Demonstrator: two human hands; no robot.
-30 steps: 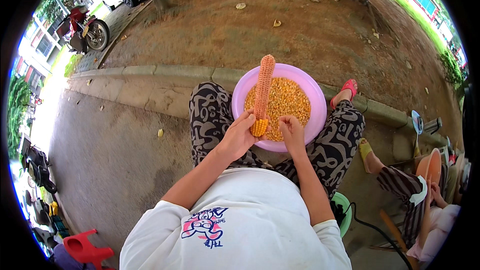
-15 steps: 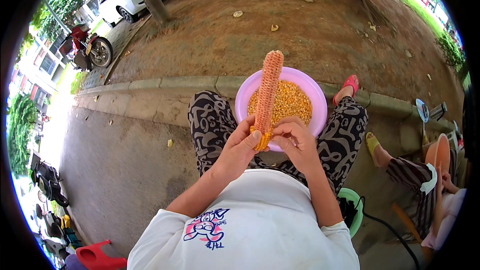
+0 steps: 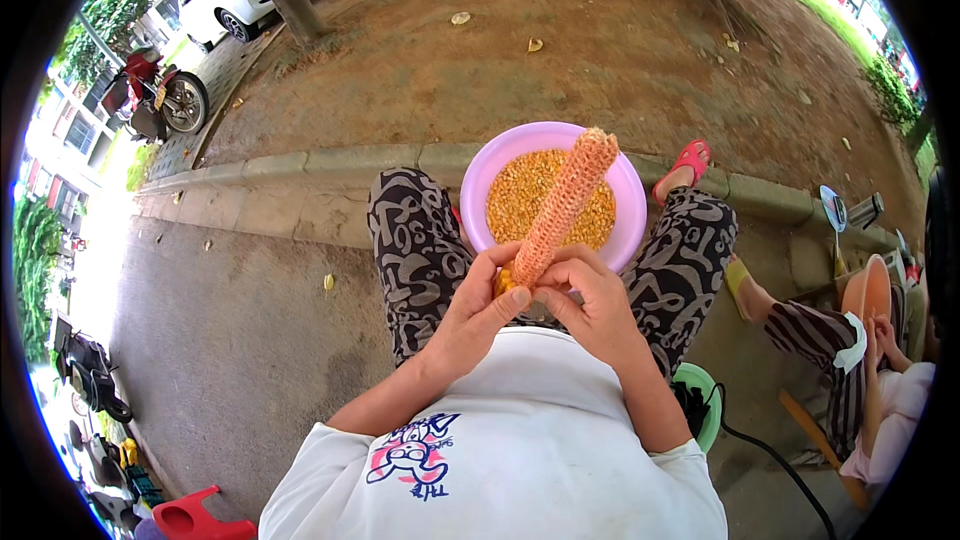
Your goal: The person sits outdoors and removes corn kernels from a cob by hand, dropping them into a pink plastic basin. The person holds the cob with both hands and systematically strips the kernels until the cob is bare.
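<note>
My left hand (image 3: 478, 312) and right hand (image 3: 590, 298) both clamp their grip on the corn cob's (image 3: 562, 205) lower end, above my lap. The cob tilts up over the pink bowl (image 3: 480, 190) of loose kernels (image 3: 530, 195) between my knees; it is mostly stripped, pinkish, with yellow kernels at its base. Another person (image 3: 880, 380) sits right.

Open pavement (image 3: 230, 340) lies clear to the left of the left knee (image 3: 410, 230). Ahead, the pink bowl (image 3: 480, 180) fills the gap between both knees, with the cob (image 3: 560, 205) slanting above it. To the right, a seated person (image 3: 860, 370) and a cable (image 3: 770, 450) crowd the ground.
</note>
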